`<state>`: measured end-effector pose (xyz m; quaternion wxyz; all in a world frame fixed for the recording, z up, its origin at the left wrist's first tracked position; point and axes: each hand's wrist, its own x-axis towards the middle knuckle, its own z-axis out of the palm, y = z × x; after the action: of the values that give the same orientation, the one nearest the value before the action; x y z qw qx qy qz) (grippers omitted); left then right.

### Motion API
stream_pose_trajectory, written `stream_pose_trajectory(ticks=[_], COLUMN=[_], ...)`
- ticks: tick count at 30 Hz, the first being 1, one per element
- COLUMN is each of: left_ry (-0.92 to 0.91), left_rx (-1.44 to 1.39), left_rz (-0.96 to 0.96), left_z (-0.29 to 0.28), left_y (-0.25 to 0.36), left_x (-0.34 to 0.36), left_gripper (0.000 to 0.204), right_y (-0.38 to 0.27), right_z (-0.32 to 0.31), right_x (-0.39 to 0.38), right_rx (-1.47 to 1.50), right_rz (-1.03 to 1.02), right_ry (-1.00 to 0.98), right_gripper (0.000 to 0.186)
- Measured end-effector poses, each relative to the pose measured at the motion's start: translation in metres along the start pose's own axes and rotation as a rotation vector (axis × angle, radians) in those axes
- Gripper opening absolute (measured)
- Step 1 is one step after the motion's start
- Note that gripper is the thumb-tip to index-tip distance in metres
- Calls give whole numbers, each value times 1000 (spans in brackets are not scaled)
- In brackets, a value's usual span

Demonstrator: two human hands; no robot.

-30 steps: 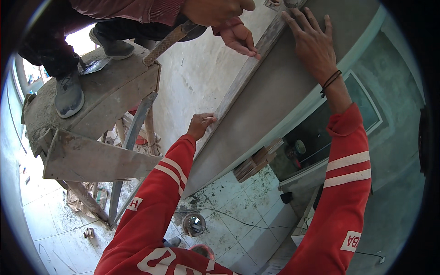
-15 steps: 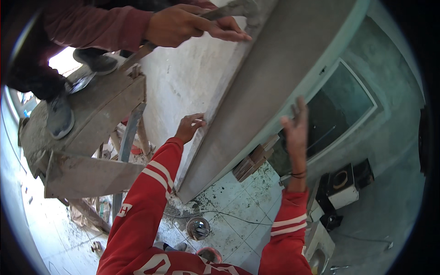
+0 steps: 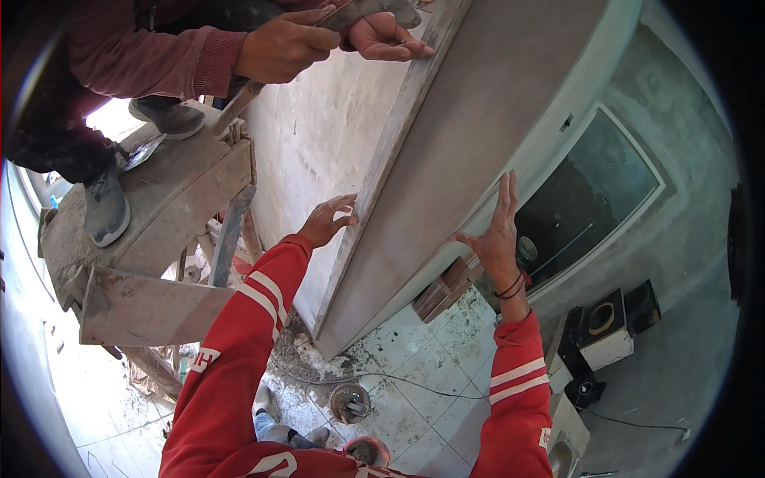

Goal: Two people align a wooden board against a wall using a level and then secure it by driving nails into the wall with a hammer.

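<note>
A long, narrow wooden strip [image 3: 386, 166] runs along the edge of the grey plastered wall end [image 3: 470, 119]. My left hand [image 3: 325, 223] is at the strip's left side, fingertips touching it, thumb and fingers apart. My right hand [image 3: 496, 243] is spread at the pale right-hand edge of the wall end, fingers pointing up and thumb out; whether it touches is hard to tell. Above, another person's hand [image 3: 287, 48] grips a hammer [image 3: 370, 13]. That person's other hand [image 3: 386, 40] is palm up, fingertips at the strip, with something small and dark on it.
The other person stands on a rough wooden scaffold [image 3: 151, 195] at left. Bricks [image 3: 448, 288] are stacked by the wall base. A bucket [image 3: 351, 403], a reddish pail [image 3: 368, 452] and a cable [image 3: 414, 385] are on the dirty tiles. A speaker box [image 3: 602, 319] stands at right.
My right hand, blurred before, has come down slightly and left toward the wall edge. The other person's hammer has drawn back left from the strip, and their other palm has turned up.
</note>
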<state>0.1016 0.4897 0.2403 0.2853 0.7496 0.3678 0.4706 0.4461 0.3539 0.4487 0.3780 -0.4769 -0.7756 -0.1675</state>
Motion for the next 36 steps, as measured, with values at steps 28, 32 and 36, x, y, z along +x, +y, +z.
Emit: stream_pose_trajectory(ticks=[28,32,36], left_ry=[-63,-49,28], left_rx=[-107,-145,-190], left_rz=[-106,-123,-89], left_z=[-13,-10,-8], left_y=[2,0,-5], left_x=[5,5,-1], left_gripper=[54,55,45], right_y=[-1,0,-1], right_z=[6,5,9], right_x=[2,-2,-1], right_rx=[-10,-5,12], right_rz=[-49,-42,-29], right_ry=[72,78,68], right_gripper=[160,161,161])
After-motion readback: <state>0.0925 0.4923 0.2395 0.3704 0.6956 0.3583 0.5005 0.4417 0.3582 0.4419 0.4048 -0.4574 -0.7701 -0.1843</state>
